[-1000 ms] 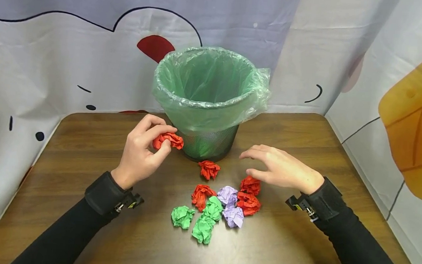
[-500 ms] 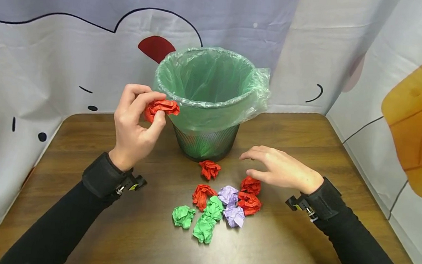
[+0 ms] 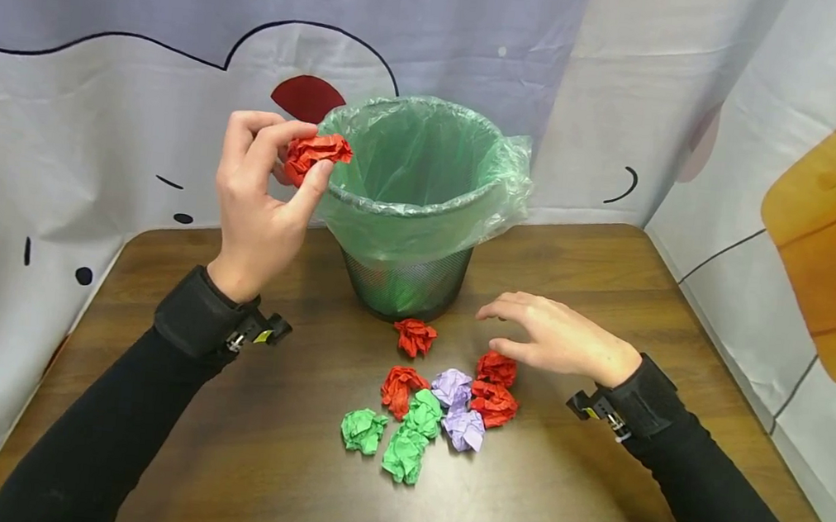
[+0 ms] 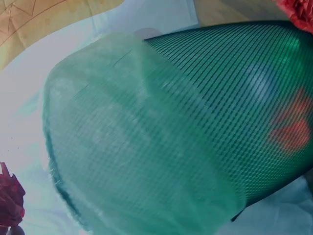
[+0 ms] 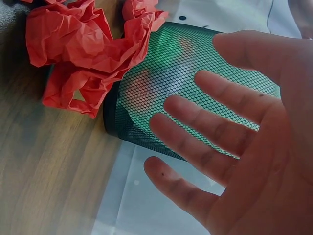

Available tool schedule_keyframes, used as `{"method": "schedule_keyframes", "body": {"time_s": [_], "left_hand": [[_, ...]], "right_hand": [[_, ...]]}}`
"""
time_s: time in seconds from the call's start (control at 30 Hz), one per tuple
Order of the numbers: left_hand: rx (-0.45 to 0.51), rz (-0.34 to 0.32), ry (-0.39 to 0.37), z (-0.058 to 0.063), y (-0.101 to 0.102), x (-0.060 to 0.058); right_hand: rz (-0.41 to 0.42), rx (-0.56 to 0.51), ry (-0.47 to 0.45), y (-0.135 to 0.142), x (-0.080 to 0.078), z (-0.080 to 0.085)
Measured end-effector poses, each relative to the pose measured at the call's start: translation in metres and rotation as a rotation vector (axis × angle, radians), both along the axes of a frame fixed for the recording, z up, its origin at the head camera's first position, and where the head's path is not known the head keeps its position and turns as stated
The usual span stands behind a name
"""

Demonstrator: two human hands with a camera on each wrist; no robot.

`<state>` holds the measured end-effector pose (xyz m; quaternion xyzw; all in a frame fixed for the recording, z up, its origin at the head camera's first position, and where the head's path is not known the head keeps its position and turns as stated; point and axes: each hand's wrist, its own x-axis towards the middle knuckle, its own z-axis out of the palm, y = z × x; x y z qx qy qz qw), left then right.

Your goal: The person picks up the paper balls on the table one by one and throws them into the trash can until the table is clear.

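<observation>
Between thumb and fingers, my left hand pinches a crumpled red paper ball, up beside the left rim of the bin. The mesh wastebasket has a green plastic bag folded over its rim. In the left wrist view the held paper ball shows only at the lower left edge. My right hand hovers over the table with relaxed fingers and holds nothing. Nearest to it lies a red paper ball; the right wrist view shows the bare palm close to red crumpled paper.
On the brown table lie more crumpled balls: a red one at the bin's foot, several green ones and two purple ones. Coloured shapes show through the bin's mesh. A printed curtain hangs behind.
My left hand has risen from beside the bin's lower wall to its rim, drifting left, with the red paper ball still pinched. My right hand has hardly moved.
</observation>
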<state>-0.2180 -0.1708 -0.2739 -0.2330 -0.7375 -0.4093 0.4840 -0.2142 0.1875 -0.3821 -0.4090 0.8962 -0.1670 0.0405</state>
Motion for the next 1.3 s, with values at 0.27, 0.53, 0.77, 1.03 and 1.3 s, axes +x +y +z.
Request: {"method": "schedule_keyframes", "body": {"time_s": [0.27,0.53,0.77,1.03,1.3], "left_hand": [[-0.041,0.077,-0.118,0.024,0.003,-0.009],[-0.157,0.087,-0.294,0.041,0.007,-0.02],[-0.223,0.096,-0.361,0.034,0.007,-0.023],[-0.203,0.081,-0.304,0.023,0.003,-0.012],[-0.249,0.049,-0.246,0.002,0.002,0.002]], "right_hand": [[0.009,0.0,-0.014,0.0,0.0,-0.005],[-0.002,0.004,-0.023,0.001,0.001,-0.005],[-0.009,0.006,-0.026,0.004,0.002,-0.007],[-0.013,0.005,-0.033,0.006,0.002,-0.008],[0.0,0.005,-0.036,0.006,0.001,-0.011]]}}
